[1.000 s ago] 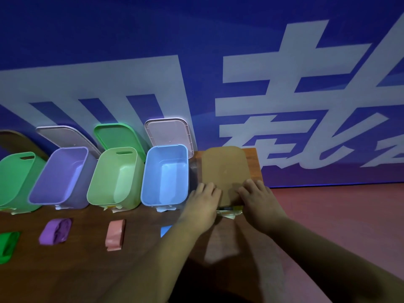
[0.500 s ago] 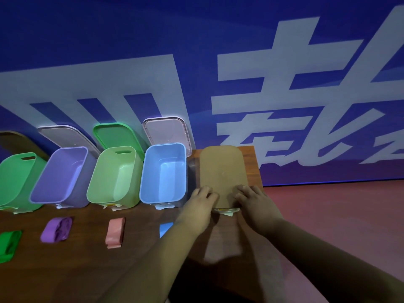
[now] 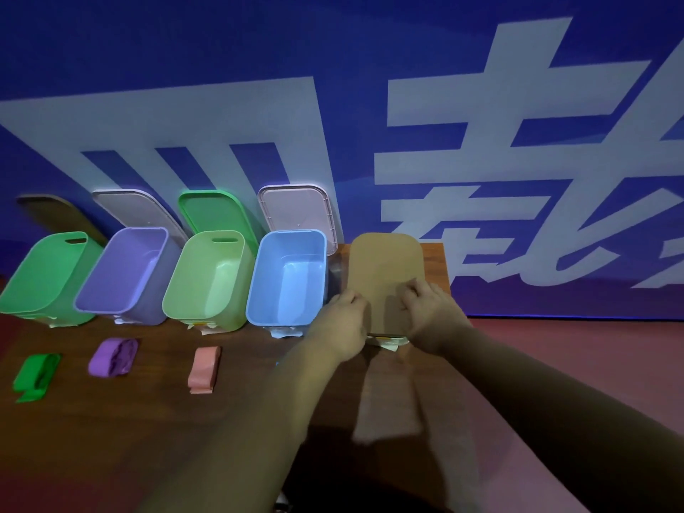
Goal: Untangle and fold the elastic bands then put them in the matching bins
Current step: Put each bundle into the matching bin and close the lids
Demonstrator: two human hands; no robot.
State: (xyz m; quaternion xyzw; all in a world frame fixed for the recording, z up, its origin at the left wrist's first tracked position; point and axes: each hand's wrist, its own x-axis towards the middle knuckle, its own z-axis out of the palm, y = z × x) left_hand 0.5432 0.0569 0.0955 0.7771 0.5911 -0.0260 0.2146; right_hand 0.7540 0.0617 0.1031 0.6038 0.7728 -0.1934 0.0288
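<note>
Four open bins stand in a row at the back of the wooden table: green [image 3: 40, 275], purple [image 3: 118, 272], light green [image 3: 203, 279] and blue [image 3: 285, 279]. A fifth bin at the right end is covered by a tan lid [image 3: 383, 268]. My left hand [image 3: 342, 327] curls on the lid's near left edge, and my right hand [image 3: 431, 312] curls on its near right part. Folded bands lie in front of the bins: green [image 3: 35, 375], purple [image 3: 113, 357] and pink [image 3: 203, 368].
Loose lids lean on the blue wall behind the bins: brown [image 3: 52, 212], grey [image 3: 137, 212], green [image 3: 214, 212] and pale [image 3: 296, 209]. The table's right edge [image 3: 444, 268] runs just past the tan lid, with red floor beyond.
Both hands stay at the tan lid's near end, but their fingers have gone from flat to curled. The blue band beside my left forearm is now hidden by it.
</note>
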